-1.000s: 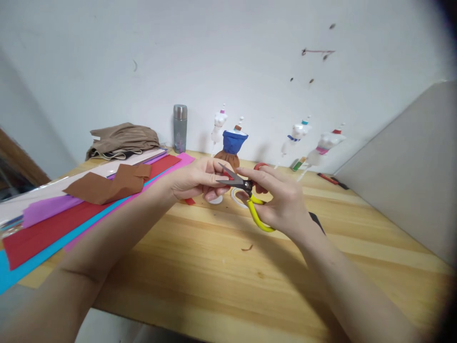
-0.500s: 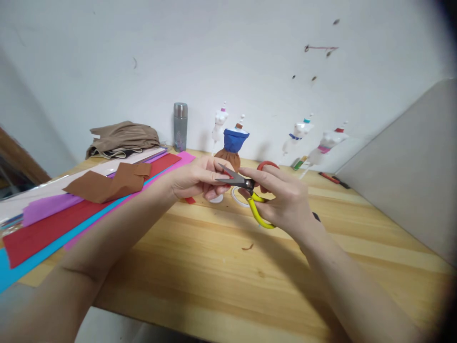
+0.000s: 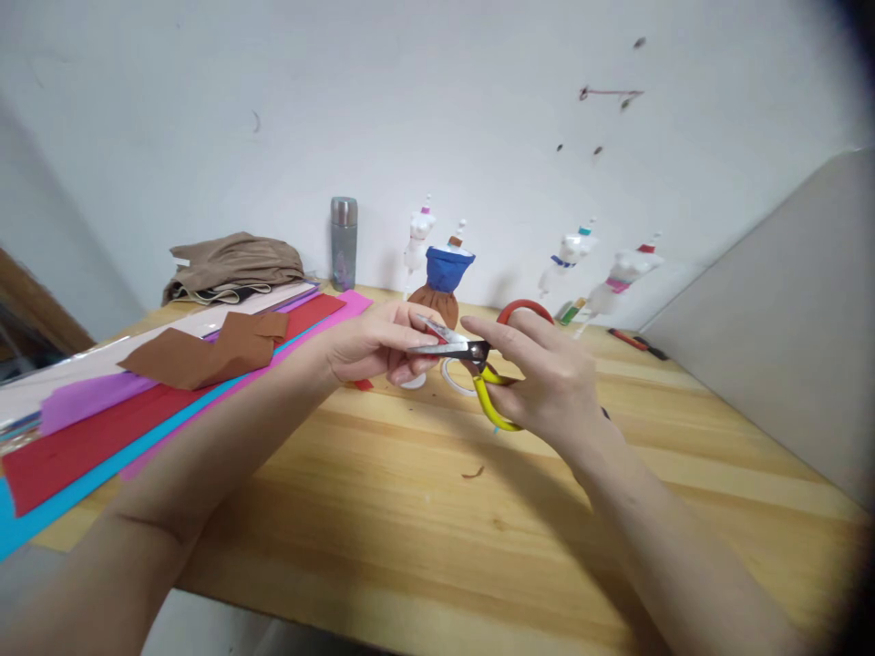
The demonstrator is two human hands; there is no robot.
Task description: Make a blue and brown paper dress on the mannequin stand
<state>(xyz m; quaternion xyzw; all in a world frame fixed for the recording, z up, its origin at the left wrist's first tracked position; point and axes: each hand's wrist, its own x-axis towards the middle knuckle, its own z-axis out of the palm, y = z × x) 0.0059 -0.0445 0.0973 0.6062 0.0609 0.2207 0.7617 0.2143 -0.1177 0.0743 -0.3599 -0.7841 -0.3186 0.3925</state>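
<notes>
My right hand point(image 3: 550, 378) grips a pair of scissors point(image 3: 478, 352) with one red and one yellow handle. Their blades are slightly apart and point left, at the fingertips of my left hand point(image 3: 383, 343). Pinched in those fingers is a small red piece point(image 3: 439, 336), crepe paper by its look, mostly hidden by fingers and blades. Behind the hands stands a miniature dress form point(image 3: 449, 270) in a blue top and brown gathered skirt. A roll of white tape point(image 3: 452, 378) lies below the blades, partly covered.
Strips of red paper point(image 3: 102, 446), with a brown piece point(image 3: 205, 353) on top, lie at the left. Folded brown cloth point(image 3: 236, 260) and a grey flask point(image 3: 344, 244) stand behind. More dress forms point(image 3: 625, 269) line the wall, near a red-and-black pen point(image 3: 635, 343). A brown scrap point(image 3: 473, 473) lies in front.
The scissors' handles have spread a little, the red one rising with my right hand's fingers. The blades have tilted and now catch the light. My left hand keeps its pinch.
</notes>
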